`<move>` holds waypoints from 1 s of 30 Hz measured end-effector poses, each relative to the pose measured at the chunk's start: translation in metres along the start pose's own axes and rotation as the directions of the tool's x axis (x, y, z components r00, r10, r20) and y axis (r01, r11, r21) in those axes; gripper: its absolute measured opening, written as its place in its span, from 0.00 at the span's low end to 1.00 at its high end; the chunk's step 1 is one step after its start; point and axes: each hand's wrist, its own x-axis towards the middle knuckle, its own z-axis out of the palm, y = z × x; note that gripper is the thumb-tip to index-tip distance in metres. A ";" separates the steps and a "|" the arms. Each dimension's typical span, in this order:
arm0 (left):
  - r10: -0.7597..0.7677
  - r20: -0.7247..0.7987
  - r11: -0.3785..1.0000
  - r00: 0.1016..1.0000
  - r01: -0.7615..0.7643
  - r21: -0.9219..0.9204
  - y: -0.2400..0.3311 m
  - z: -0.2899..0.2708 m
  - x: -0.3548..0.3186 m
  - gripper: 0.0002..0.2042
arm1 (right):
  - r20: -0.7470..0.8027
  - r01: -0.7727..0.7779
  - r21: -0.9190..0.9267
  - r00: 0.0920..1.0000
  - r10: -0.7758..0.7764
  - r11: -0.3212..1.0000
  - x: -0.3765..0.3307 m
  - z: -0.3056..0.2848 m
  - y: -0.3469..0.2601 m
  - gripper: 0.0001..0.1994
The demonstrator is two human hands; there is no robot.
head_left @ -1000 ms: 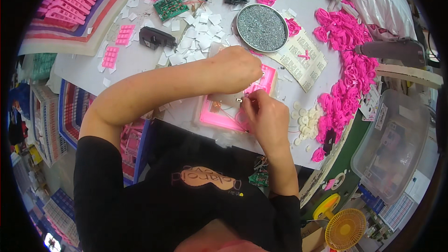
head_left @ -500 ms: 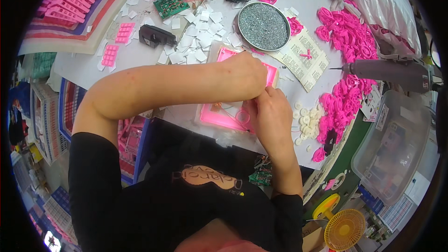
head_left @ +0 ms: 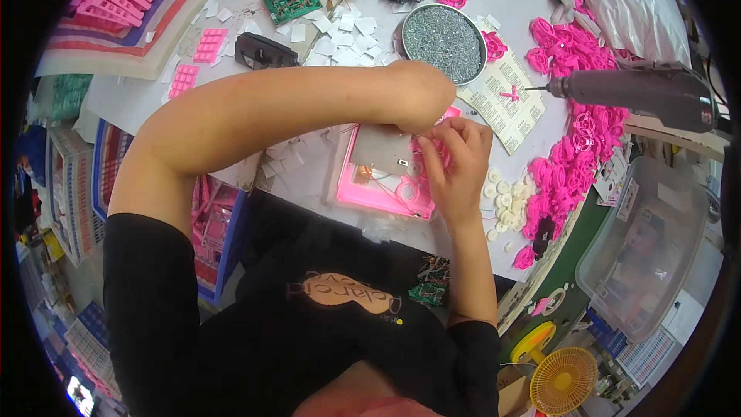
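A pink plastic casing (head_left: pixel 378 202) lies on the worktable in front of me, with a flat grey plate (head_left: pixel 377 148) and thin wires inside it. My left hand (head_left: pixel 424 94) is bent over the casing's far side; the wrist and back of the hand hide its fingers. My right hand (head_left: pixel 461 162) is at the casing's right side, thumb and fingers bent together in a pinch at the grey plate's edge. What they pinch is too small to make out.
A round tin of small screws (head_left: pixel 443 42) stands beyond my hands. A grey electric screwdriver (head_left: pixel 633 96) points in from the right, near a heap of pink parts (head_left: pixel 567 158) and white round pieces (head_left: pixel 505 201). White paper squares, a green circuit board (head_left: pixel 290 1) and a black part (head_left: pixel 264 52) lie at left.
My left hand has shifted slightly up, and the right-hand fingers have moved up over the casing. More of the grey plate shows. The screwdriver has swung slightly left and up.
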 end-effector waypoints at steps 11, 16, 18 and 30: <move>-0.041 -0.045 0.999 0.998 0.040 -0.005 0.008 -0.002 -0.012 0.09 | 0.309 0.278 -0.031 0.916 -0.256 0.960 0.017 -0.022 0.015 0.10; -0.035 -0.013 0.999 0.999 0.035 -0.009 0.007 -0.003 -0.010 0.08 | 0.402 0.418 -0.066 0.842 -0.359 0.906 0.019 -0.032 0.014 0.14; -0.024 -0.029 1.000 0.999 0.024 0.002 0.005 0.001 -0.007 0.08 | 0.468 0.464 -0.082 0.799 -0.377 0.882 0.023 -0.037 0.014 0.13; 0.131 -0.076 0.990 0.988 -0.126 0.063 -0.011 0.003 -0.008 0.08 | 0.577 0.611 -0.071 0.670 -0.467 0.789 0.037 -0.037 0.018 0.09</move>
